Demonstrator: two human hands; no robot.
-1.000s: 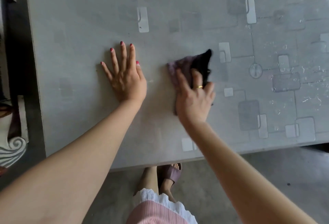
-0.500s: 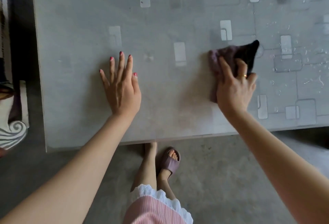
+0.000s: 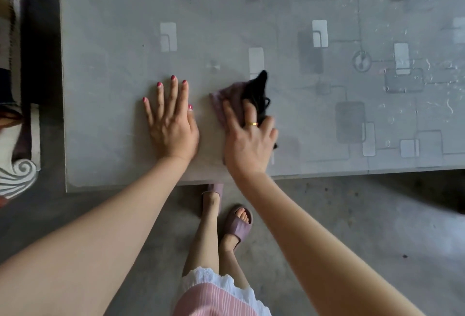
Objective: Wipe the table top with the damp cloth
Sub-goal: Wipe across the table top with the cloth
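A grey table top with a pattern of pale rectangles fills the upper part of the head view. A mauve and black damp cloth lies on it near the front edge. My right hand presses flat on the cloth, fingers spread, a gold ring on one finger; most of the cloth is hidden under the palm. My left hand rests flat on the bare table just left of the cloth, fingers apart, holding nothing.
Water droplets and streaks glisten on the right part of the table. The table's front edge runs just below my wrists. My feet in mauve slippers stand on the concrete floor. Patterned fabric lies beyond the table's left edge.
My right hand has slid the cloth leftward from the right side back to beside my left hand. My left hand has stayed flat in place.
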